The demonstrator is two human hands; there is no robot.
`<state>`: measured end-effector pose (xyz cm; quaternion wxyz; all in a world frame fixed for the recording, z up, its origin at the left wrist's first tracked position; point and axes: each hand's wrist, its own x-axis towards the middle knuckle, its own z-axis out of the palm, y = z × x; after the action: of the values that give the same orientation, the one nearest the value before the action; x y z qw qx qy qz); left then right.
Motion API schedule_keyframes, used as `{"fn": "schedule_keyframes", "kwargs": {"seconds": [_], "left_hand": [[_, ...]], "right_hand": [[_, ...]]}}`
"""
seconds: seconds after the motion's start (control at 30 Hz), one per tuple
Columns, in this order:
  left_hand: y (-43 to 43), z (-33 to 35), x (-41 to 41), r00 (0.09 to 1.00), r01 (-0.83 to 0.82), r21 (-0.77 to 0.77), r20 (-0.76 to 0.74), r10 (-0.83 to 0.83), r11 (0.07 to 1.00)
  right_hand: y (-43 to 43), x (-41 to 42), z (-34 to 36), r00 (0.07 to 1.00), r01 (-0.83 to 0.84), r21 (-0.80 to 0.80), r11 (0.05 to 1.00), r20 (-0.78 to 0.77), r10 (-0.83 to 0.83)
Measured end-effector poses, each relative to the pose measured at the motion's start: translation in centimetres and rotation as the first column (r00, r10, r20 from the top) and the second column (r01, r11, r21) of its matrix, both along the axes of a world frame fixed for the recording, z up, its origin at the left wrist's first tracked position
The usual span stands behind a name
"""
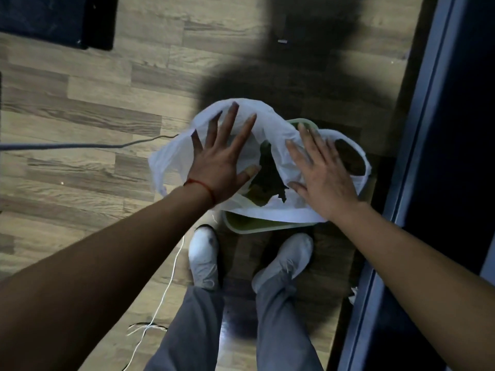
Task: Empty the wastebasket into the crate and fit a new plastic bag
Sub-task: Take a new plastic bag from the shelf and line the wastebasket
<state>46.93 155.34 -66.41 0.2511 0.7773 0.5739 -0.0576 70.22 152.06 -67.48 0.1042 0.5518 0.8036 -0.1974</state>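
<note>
A pale green wastebasket (251, 227) stands on the wooden floor just in front of my feet. A thin white plastic bag (267, 124) is draped loosely over its mouth, with a dark opening showing in the middle. My left hand (222, 167) lies on the bag's left side, fingers spread wide and the thumb at the edge of the opening. My right hand (321, 178) rests flat on the bag's right side, fingers also apart. Neither hand pinches the plastic. No crate is in view.
My two white shoes (203, 258) stand close behind the basket. A grey cable (80, 146) runs in from the left and a thin white cord (166, 290) trails by my left foot. A dark panel (442, 183) borders the right; a dark object (53, 20) sits top left.
</note>
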Motion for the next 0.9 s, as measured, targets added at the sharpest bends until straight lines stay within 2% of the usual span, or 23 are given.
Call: {"fn": "schedule_keyframes", "kwargs": {"seconds": [0.07, 0.13, 0.37, 0.57, 0.73, 0.83, 0.9], "left_hand": [[1.0, -0.8, 0.5, 1.0, -0.004, -0.044, -0.004, 0.003, 0.999], [1.8, -1.5, 0.8, 1.0, -0.02, -0.083, -0.019, 0.018, 0.996], [3.3, -3.8, 1.1, 0.998, -0.042, -0.197, -0.054, 0.032, 0.98], [4.4, -4.1, 1.7, 0.993, -0.015, -0.194, -0.119, -0.008, 0.981], [5.2, -4.8, 2.0, 0.997, -0.074, -0.278, -0.021, 0.071, 0.958], [5.5, -4.8, 1.2, 0.978, -0.187, -0.32, 0.032, 0.208, 0.929], [5.1, -4.3, 0.0, 0.962, -0.219, -0.291, 0.093, 0.255, 0.931]], "right_hand": [[0.3, -0.1, -0.5, 0.998, -0.006, -0.026, 1.0, 0.058, 0.007], [0.5, -0.1, -1.1, 0.996, 0.056, -0.054, 0.997, 0.069, -0.053], [0.4, 1.1, -2.9, 0.97, 0.236, -0.146, 0.961, -0.032, -0.243], [0.9, 2.3, -3.5, 0.944, 0.312, -0.141, 0.94, -0.068, -0.323], [0.8, 2.4, -3.8, 0.899, 0.416, -0.165, 0.894, -0.069, -0.432], [0.9, 2.6, -4.2, 0.862, 0.433, -0.265, 0.861, -0.157, -0.482], [0.9, 2.9, -4.1, 0.837, 0.438, -0.275, 0.856, -0.224, -0.5]]}}
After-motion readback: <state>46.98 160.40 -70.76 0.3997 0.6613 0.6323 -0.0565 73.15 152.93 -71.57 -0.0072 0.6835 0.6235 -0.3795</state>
